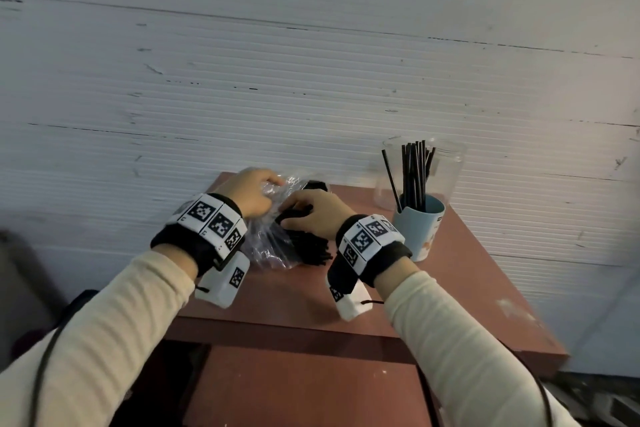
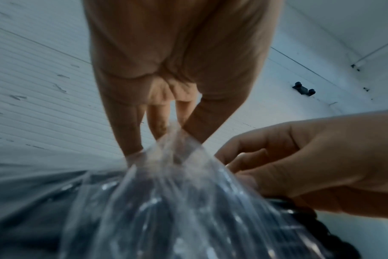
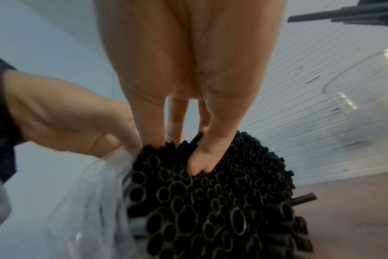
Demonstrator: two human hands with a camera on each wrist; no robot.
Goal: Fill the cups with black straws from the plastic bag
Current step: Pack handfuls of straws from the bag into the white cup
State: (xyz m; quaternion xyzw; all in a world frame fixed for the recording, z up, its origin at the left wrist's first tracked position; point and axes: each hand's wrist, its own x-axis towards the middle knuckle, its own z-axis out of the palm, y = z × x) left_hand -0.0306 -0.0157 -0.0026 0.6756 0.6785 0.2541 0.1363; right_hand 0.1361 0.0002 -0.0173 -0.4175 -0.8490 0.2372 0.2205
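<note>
Your hands work a clear plastic bag [image 1: 273, 246] of black straws [image 3: 210, 201] near the table's [image 1: 467, 274] far edge.

Your left hand [image 1: 249, 194] pinches the crinkled bag; your right hand [image 1: 318, 208] grips several straws from the bundle's open end.

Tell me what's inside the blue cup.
Black straws stand upright in the blue cup, one leaning left. Their lower ends and the cup's bottom are hidden by its wall.

No legible words, brands or numbers anywhere. Only black-and-white square code markers on both wristbands [image 1: 207, 222]. Small print on the blue cup [image 1: 420, 229], at 3 o'clock, too blurred to read.
</note>
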